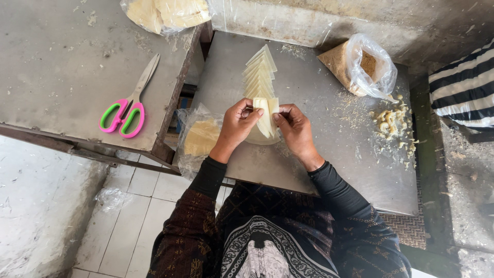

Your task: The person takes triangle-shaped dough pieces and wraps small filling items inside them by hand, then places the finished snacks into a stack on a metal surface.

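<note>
My left hand [237, 124] and my right hand [294, 126] both pinch a pale yellow pastry sheet [266, 109] over the steel table [319, 154], folding it between thumbs and fingers. Just beyond the hands, a fanned row of the same thin pastry sheets [259, 72] lies on the table. A rounded stack of sheets sits partly hidden under my hands.
A clear plastic bag of brown crumbs [360, 64] lies at the back right, with pale scraps [391, 121] near it. A bag of sheets [199, 138] hangs at the table's left edge. Pink-and-green scissors [128, 105] rest on the left table [62, 67]. Another bag [167, 13] sits at the top.
</note>
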